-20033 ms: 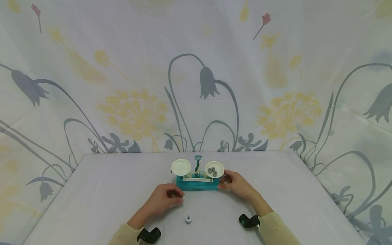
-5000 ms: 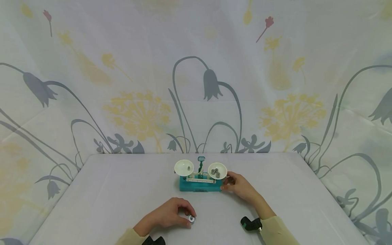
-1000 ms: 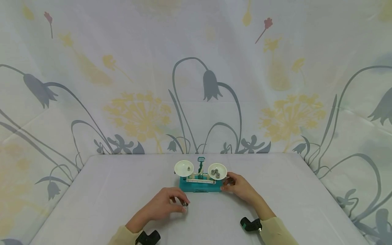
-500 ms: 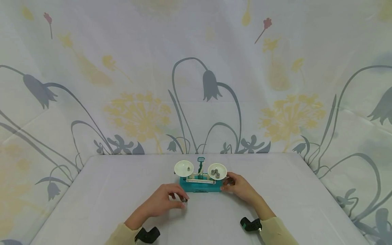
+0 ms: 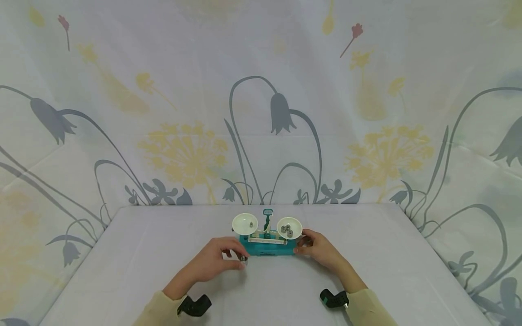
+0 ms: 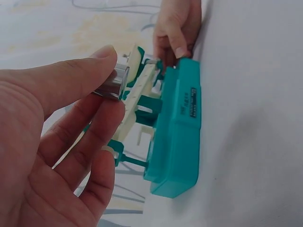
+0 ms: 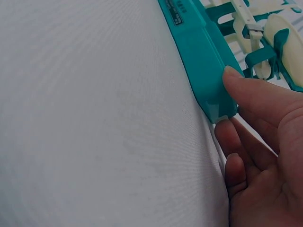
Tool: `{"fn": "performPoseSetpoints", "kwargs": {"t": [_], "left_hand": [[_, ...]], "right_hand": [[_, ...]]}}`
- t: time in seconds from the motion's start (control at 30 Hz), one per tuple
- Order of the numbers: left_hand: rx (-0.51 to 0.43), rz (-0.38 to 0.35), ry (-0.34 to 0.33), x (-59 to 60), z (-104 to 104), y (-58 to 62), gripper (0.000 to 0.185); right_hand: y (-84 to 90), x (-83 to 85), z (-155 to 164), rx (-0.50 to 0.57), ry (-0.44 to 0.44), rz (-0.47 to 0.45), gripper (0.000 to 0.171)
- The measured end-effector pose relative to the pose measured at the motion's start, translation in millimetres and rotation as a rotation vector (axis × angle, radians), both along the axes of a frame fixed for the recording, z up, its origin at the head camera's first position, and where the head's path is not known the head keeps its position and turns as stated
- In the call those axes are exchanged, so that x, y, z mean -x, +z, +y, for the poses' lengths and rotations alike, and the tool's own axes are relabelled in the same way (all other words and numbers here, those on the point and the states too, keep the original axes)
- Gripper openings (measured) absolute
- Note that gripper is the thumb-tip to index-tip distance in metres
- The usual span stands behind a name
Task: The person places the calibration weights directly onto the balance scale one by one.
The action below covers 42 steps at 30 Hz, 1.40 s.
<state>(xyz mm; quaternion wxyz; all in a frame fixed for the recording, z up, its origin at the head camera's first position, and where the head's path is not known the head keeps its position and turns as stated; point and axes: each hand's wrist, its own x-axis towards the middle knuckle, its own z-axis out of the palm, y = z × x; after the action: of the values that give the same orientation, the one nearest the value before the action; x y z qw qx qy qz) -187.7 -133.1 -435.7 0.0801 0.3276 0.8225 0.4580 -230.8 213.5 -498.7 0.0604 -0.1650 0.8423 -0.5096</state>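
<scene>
A teal balance scale (image 5: 267, 247) stands mid-table with two white pans. Its left pan (image 5: 243, 225) carries one small metal weight; the right pan (image 5: 290, 228) carries three. My left hand (image 5: 239, 259) pinches a silver cylindrical weight (image 6: 113, 83) between thumb and forefinger, just off the scale's front left corner and below the left pan. My right hand (image 5: 300, 246) holds the right end of the teal base (image 7: 196, 49), thumb (image 7: 253, 94) on its front corner and the other fingers curled beside it.
A white cloth covers the table (image 5: 122, 253), and a floral curtain (image 5: 261, 113) hangs close behind and at both sides. Black wrist cameras (image 5: 195, 305) sit on both forearms near the front edge.
My left hand has carried the weight away from the table's front towards the scale's left end. The right hand and the scale have stayed still.
</scene>
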Motion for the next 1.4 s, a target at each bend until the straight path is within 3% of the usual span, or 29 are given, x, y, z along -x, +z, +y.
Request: {"fn": "performPoseSetpoints", "kwargs": {"t": [1.4], "left_hand": [[-0.052, 0.138, 0.097, 17.6, -20, 35.5, 0.019]], "right_hand": [[-1.0, 0.4, -1, 0.006, -0.007, -0.015, 0.048]]}}
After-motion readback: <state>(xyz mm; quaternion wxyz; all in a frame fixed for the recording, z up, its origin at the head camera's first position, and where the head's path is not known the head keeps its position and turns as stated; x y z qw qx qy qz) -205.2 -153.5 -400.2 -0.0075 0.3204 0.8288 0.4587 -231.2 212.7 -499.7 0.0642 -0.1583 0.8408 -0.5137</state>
